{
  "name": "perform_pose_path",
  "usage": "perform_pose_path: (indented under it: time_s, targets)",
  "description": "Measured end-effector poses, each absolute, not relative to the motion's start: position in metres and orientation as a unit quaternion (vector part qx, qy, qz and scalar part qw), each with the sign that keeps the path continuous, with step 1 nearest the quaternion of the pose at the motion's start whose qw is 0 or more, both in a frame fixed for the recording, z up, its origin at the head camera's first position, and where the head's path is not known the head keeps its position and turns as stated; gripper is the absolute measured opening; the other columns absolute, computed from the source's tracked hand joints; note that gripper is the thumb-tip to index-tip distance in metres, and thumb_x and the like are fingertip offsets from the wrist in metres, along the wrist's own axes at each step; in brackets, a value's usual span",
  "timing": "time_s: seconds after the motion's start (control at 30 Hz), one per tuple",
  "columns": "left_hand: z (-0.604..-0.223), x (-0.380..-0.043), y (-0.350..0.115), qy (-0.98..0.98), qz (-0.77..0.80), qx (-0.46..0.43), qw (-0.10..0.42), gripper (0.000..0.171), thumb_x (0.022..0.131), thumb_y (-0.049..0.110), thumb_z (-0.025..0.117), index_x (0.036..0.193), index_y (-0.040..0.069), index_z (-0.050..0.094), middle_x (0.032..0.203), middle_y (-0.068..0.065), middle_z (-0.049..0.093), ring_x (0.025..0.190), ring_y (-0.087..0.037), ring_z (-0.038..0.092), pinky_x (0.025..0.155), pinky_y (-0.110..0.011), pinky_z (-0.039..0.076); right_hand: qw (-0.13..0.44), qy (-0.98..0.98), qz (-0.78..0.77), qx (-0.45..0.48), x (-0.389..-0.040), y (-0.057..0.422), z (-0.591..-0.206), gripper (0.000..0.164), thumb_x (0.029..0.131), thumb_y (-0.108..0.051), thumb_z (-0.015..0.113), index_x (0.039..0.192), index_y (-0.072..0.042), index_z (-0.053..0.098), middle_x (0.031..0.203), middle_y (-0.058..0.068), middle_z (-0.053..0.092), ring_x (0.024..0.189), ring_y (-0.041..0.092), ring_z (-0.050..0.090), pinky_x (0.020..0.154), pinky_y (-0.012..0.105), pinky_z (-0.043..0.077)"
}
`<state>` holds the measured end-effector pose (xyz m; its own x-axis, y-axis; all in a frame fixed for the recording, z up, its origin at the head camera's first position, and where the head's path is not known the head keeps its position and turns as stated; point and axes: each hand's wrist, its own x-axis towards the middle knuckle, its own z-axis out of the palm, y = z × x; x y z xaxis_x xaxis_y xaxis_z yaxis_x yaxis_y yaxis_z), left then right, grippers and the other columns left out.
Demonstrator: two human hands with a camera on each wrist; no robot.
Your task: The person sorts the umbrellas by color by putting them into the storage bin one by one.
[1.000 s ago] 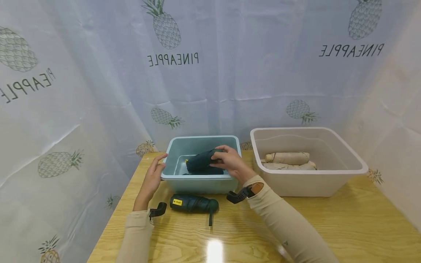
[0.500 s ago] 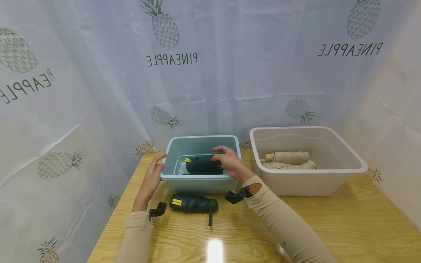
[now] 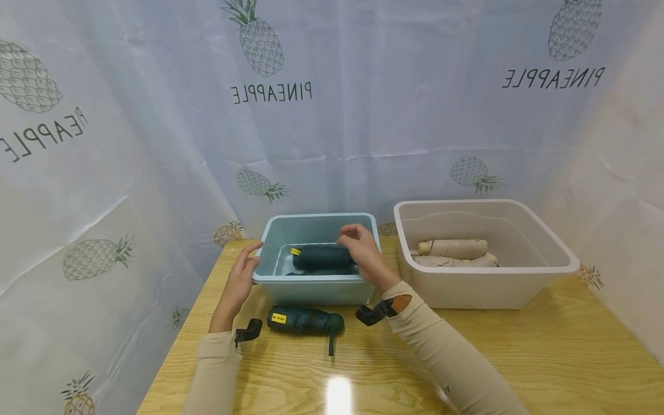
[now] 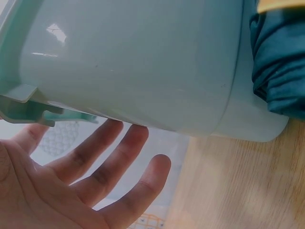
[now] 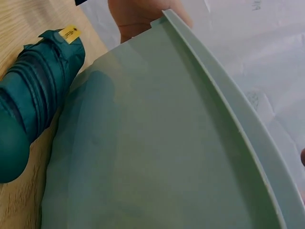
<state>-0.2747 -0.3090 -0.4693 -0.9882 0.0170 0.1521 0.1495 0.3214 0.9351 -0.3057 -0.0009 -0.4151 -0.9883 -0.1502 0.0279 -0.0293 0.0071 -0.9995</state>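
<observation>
A dark green folded umbrella with a yellow tag lies in the light blue-green bin. My right hand is over the bin's right side, near the umbrella's right end, fingers loosely bent and holding nothing. My left hand is at the bin's left rim; in the left wrist view, the spread, fairly straight fingers touch its outer wall. The left thumb is hidden there. Another folded umbrella, dark green with a round handle and strap, lies on the table before the bin. Something dark shows beneath the umbrella inside.
To the right stands a larger off-white bin with beige folded umbrellas inside. Both bins stand on a wooden table. A pineapple-print curtain hangs behind and along the sides.
The umbrella in the bin has gone from tilted in my right hand to lying flat. My right hand has let go and lifted slightly rightward. My left hand stays at the rim.
</observation>
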Motion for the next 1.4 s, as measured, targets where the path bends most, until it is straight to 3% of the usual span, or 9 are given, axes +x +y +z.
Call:
perform_pose_path:
  time_s: [0.2, 0.33, 0.57, 0.77, 1.07, 1.27, 1.4]
  targets:
    - [-0.469, -0.275, -0.309, -0.812, -0.579, -0.048, 0.055, 0.047, 0.113, 0.032, 0.033, 0.158, 0.023, 0.036, 0.145, -0.031, 0.05, 0.121, -0.048, 0.055, 0.081, -0.026, 0.052, -0.04, 0.709, -0.695, -0.116, -0.3, -0.001, -0.418, 0.023, 0.097, -0.006, 0.061, 0.119, 0.001, 0.059, 0.118, 0.018, 0.062, 0.108, 0.023, 0.059, 0.099, 0.038, 0.049]
    - [-0.47, -0.276, -0.308, -0.813, -0.578, -0.047, 0.055, 0.046, 0.113, 0.032, 0.033, 0.158, 0.023, 0.036, 0.144, -0.03, 0.051, 0.119, -0.046, 0.056, 0.081, -0.026, 0.052, -0.094, 0.711, -0.67, -0.193, -0.292, 0.002, -0.422, 0.013, 0.097, -0.003, 0.061, 0.11, -0.001, 0.061, 0.106, 0.014, 0.061, 0.093, 0.017, 0.059, 0.086, 0.027, 0.05]
    - [-0.469, -0.275, -0.308, -0.814, -0.577, -0.046, 0.053, 0.046, 0.113, 0.033, 0.033, 0.158, 0.023, 0.036, 0.144, -0.029, 0.051, 0.119, -0.046, 0.055, 0.081, -0.027, 0.052, -0.136, 0.715, -0.612, -0.31, -0.274, 0.004, -0.43, 0.009, 0.096, -0.002, 0.063, 0.106, -0.003, 0.063, 0.101, 0.016, 0.064, 0.085, 0.019, 0.06, 0.078, 0.029, 0.052]
    - [-0.467, -0.273, -0.308, -0.819, -0.57, -0.044, 0.058, 0.046, 0.113, 0.034, 0.034, 0.158, 0.024, 0.037, 0.142, -0.028, 0.053, 0.111, -0.041, 0.057, 0.081, -0.029, 0.052, -0.139, 0.699, -0.595, -0.371, -0.257, 0.005, -0.442, 0.01, 0.094, 0.002, 0.063, 0.102, -0.004, 0.063, 0.093, 0.012, 0.065, 0.082, 0.012, 0.062, 0.077, 0.029, 0.054]
    - [-0.466, -0.27, -0.309, -0.818, -0.571, -0.041, 0.058, 0.046, 0.113, 0.032, 0.034, 0.158, 0.024, 0.036, 0.141, -0.027, 0.055, 0.106, -0.034, 0.059, 0.082, -0.033, 0.053, -0.085, 0.757, -0.487, -0.427, -0.224, 0.002, -0.478, 0.006, 0.094, -0.008, 0.067, 0.099, -0.009, 0.067, 0.091, 0.0, 0.068, 0.081, 0.003, 0.062, 0.073, 0.027, 0.057]
    - [-0.465, -0.272, -0.309, -0.821, -0.566, -0.042, 0.066, 0.046, 0.112, 0.032, 0.034, 0.158, 0.025, 0.038, 0.138, -0.027, 0.056, 0.095, -0.022, 0.058, 0.079, -0.034, 0.052, -0.091, 0.857, -0.344, -0.372, -0.219, 0.002, -0.491, 0.009, 0.091, -0.016, 0.07, 0.1, -0.016, 0.068, 0.085, -0.008, 0.066, 0.075, 0.004, 0.06, 0.068, 0.02, 0.049]
    - [-0.466, -0.275, -0.309, -0.815, -0.574, -0.048, 0.06, 0.045, 0.112, 0.032, 0.034, 0.157, 0.024, 0.039, 0.139, -0.028, 0.055, 0.098, -0.028, 0.06, 0.08, -0.033, 0.053, -0.073, 0.901, -0.289, -0.314, -0.222, 0.003, -0.495, 0.014, 0.091, -0.019, 0.071, 0.104, -0.015, 0.068, 0.078, -0.008, 0.061, 0.069, 0.004, 0.053, 0.064, 0.023, 0.044]
